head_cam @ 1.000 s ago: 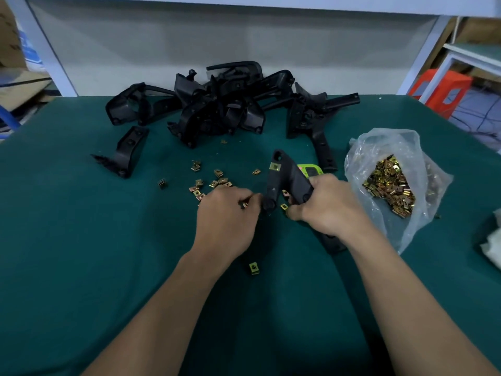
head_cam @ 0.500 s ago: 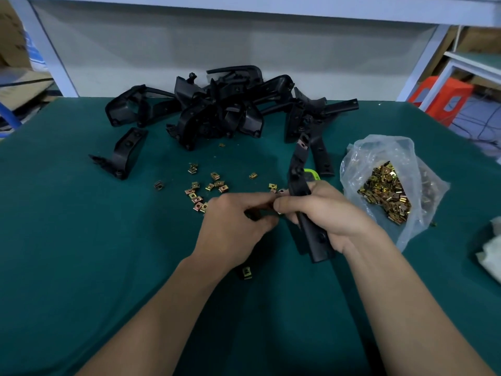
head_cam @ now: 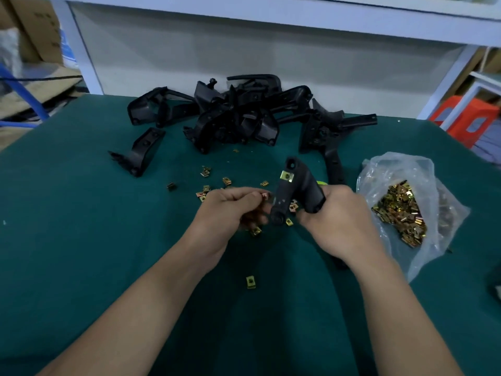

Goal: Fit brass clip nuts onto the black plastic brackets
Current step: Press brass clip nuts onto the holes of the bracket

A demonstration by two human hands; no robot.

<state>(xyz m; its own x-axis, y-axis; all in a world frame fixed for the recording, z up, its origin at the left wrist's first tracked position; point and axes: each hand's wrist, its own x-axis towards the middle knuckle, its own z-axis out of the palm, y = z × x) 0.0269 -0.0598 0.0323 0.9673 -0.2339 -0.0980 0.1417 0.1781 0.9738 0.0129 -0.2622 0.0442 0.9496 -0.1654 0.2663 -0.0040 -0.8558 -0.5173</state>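
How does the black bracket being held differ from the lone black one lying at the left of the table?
The held bracket is gripped in the right hand, one end raised; the lone bracket lies untouched on the table. The held bracket has a brass nut clipped on; the lone bracket shows none. The left hand pinches a second nut beside it. Both are black plastic.

No legible text anywhere; dark print on cardboard box [head_cam: 40, 25] top left too blurred.

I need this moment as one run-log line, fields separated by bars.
right hand: grips black bracket | left hand: pinches clip nut beside bracket | fitted nut: one, upper end
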